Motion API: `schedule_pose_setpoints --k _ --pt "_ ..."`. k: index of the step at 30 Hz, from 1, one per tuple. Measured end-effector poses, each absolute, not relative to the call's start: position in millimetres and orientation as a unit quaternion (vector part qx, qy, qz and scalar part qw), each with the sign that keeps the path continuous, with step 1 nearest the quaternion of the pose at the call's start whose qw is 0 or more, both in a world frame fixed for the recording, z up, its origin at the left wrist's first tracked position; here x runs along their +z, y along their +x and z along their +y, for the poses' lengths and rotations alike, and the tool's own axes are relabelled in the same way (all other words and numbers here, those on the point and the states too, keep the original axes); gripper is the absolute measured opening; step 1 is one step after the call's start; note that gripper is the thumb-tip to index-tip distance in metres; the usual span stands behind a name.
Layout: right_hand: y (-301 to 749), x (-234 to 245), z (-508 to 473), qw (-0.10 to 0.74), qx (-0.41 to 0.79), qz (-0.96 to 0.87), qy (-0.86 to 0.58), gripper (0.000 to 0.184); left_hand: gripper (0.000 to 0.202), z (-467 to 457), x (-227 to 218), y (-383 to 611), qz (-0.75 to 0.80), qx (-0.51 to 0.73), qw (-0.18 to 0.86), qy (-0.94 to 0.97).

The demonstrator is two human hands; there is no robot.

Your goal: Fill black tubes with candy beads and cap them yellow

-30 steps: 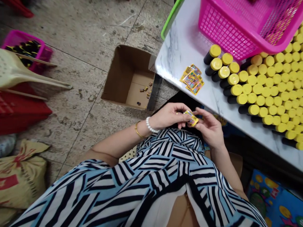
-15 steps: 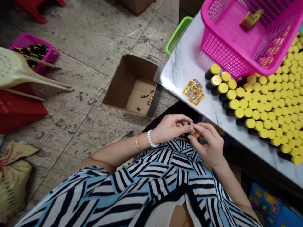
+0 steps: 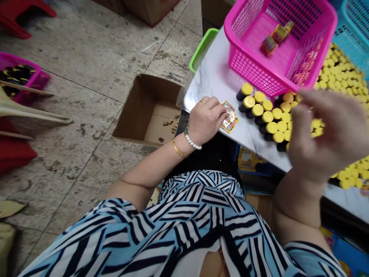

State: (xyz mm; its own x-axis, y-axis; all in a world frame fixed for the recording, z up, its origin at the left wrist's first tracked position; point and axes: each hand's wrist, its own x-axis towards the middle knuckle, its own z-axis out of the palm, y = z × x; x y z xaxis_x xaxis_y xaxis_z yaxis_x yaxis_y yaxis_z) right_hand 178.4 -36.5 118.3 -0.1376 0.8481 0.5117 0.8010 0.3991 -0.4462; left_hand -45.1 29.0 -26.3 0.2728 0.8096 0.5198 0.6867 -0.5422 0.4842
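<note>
The person's striped blouse (image 3: 196, 215) filled the bottom of the view, with both forearms reaching out over it. The left hand (image 3: 206, 119), wearing a ring (image 3: 202, 101), a pearl bracelet (image 3: 192, 141) and a gold bangle (image 3: 178, 149), was curled at the table's edge, its fingertips (image 3: 221, 109) touching a small stack of printed foil packets (image 3: 230, 118); I could not tell whether they pinched the stack or only rested on it. The right hand (image 3: 323, 134), blurred and raised, was spread wide above a dense block of black bottles with yellow caps (image 3: 257, 110), with nothing visible in its grasp. The bottles stood upright on a white marble table (image 3: 210, 84), just beside a pink plastic basket (image 3: 259, 71) with two packets (image 3: 273, 38) lying inside it. A green tray (image 3: 201, 50) sat beyond the table's corner, and a blue basket (image 3: 351, 34) was at the far right. Below the table's edge, an open cardboard box (image 3: 144, 96) on the tiled floor (image 3: 86, 154) held small dark scraps (image 3: 170, 123), and a pink crate (image 3: 17, 59) and a red stool (image 3: 20, 15) stood farther off
</note>
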Motion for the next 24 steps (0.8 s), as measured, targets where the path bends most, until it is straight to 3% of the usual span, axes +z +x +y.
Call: schedule_pose_setpoints --k 2,8,14,20,24 --pt "163 85 -68 0.387 -0.018 -0.745 -0.543 0.041 0.019 29 -23 -48 0.467 0.370 0.087 0.798" --pt "143 19 -94 0.412 0.132 -0.719 -0.543 0.027 0.012 34 -16 -54 0.434 0.319 0.106 0.836" --pt "138 4 -98 0.447 0.199 -0.656 -0.575 0.018 0.010 35 -11 -46 0.450 0.316 0.029 0.834" --pt "125 6 -100 0.532 0.433 -0.472 -0.553 0.035 0.020 -19 11 -44 0.419 0.424 0.103 0.796" --pt "119 0 -99 0.525 0.514 -0.411 -0.539 0.026 0.010 -62 11 -46 0.403 0.455 0.208 0.766"
